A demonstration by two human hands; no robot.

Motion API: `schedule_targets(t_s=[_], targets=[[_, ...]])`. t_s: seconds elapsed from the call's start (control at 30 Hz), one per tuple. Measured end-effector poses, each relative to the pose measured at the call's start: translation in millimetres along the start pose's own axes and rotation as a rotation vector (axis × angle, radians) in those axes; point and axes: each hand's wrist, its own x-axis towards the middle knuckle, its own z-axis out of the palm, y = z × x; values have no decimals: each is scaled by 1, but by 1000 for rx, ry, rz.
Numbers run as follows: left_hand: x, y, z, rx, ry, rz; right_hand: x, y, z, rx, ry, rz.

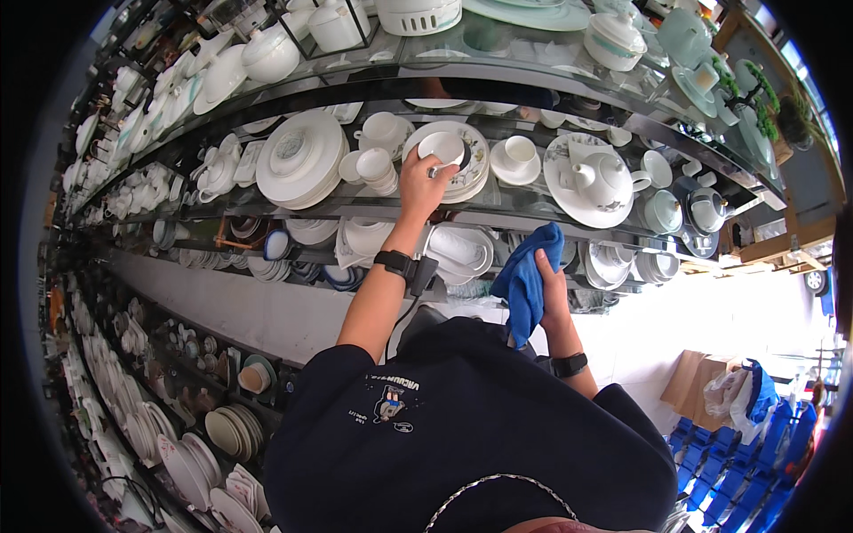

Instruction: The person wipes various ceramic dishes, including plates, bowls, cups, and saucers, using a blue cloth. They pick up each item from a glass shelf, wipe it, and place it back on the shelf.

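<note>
My left hand [421, 188] reaches to the shelf, its fingers closed on the side of a small white cup [439, 145]. The cup is over a stack of patterned white plates [477, 160]; whether it touches them I cannot tell. A crumpled blue cloth [526, 282] is gripped in my right hand [553, 289], held in front of the shelf edge. Right of the plate stack stands a white cup and saucer [516, 158]. Left of my left hand are several stacked white cups [376, 165].
A white teapot [601, 178] stands on a plate to the right. Large stacked plates [298, 160] are at the left. Glass shelves above and below carry more crockery. Behind on the left, another rack holds plates [233, 433]. A cardboard box [695, 382] and blue crates [742, 471] stand lower right.
</note>
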Motion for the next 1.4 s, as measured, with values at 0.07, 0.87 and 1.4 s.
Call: schedule_targets(t_s=[0.07, 0.87, 1.4], targets=[[4, -13, 4, 121, 2, -32, 3, -2, 1, -18, -30, 2], [7, -58, 30, 95, -164, -99, 11, -1, 14, -60, -76, 62], [-29, -33, -80, 312, 172, 75, 27, 31, 54, 11, -166, 154]])
